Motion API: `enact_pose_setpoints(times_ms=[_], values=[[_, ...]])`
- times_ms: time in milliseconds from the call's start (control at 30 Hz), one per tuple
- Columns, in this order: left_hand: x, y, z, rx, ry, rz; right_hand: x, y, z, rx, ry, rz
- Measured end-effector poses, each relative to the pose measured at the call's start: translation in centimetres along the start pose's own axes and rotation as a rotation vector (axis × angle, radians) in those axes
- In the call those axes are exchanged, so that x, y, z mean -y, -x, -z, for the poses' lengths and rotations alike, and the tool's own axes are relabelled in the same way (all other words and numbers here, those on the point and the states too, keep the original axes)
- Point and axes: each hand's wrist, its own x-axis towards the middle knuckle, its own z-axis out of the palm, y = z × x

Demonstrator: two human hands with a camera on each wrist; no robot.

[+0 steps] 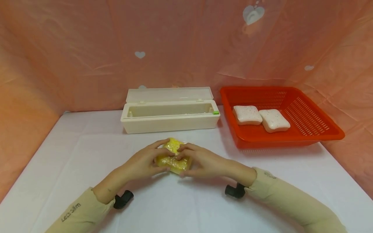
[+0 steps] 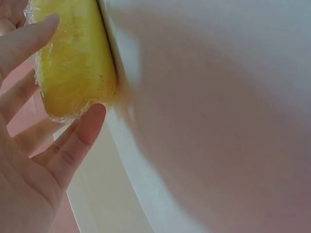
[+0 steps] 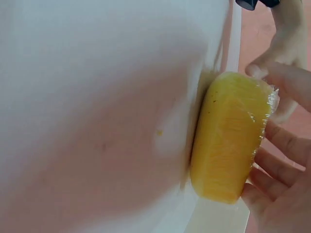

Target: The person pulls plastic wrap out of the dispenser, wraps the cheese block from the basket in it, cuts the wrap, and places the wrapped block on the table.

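Note:
A yellow block [image 1: 177,165], wrapped in clear cling film, rests on the white tablecloth between both hands. The film looks crinkled along its edge in both wrist views. My left hand [image 1: 142,161] holds the block's left side, fingers curved over the top and thumb at the near side. From the right, my right hand [image 1: 205,161] holds it too, fingers bent over the top and thumb low at the near edge. In the left wrist view, a fingertip lies on the block [image 2: 73,68] and the thumb touches its corner. The fingers partly hide its top.
Behind the hands stands a long white cling film dispenser [image 1: 172,124], lid raised, with a green slider [image 1: 216,113] on its rim. At the right is a red basket [image 1: 314,136] holding two white speckled blocks [image 1: 247,115]. A pink curtain [image 1: 175,42] hangs behind the table.

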Motion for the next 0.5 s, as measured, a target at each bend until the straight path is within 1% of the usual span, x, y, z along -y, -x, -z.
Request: enact_pose_setpoints(times_ms=[100, 167, 267, 333, 367, 433, 500], values=[[0.3, 0.0, 0.0, 0.014, 0.045, -0.001, -0.4, 0.3, 0.2, 0.024, 0.001, -0.007], [0.3, 0.0, -0.1, 0.02, 0.046, -0.001, -0.7, 0.4, 0.2, 0.044, 0.012, -0.009], [0.2, 0.0, -0.2, 0.003, -0.026, -0.03, -1.0, 0.5, 0.4, 0.075, 0.03, 0.0], [0.2, -0.1, -0.4, -0.03, -0.099, -0.064, -1.3, 0.4, 0.5, 0.098, 0.031, 0.03], [0.1, -0.1, -0.4, -0.047, -0.119, -0.081, -1.5, 0.4, 0.5, 0.111, 0.019, 0.036], [0.0, -0.1, -0.5, -0.064, -0.11, -0.106, -1.8, 0.3, 0.7, 0.119, -0.019, 0.051], [0.0, -0.3, -0.5, -0.058, -0.062, -0.12, -2.0, 0.3, 0.8, 0.102, -0.069, 0.063]])
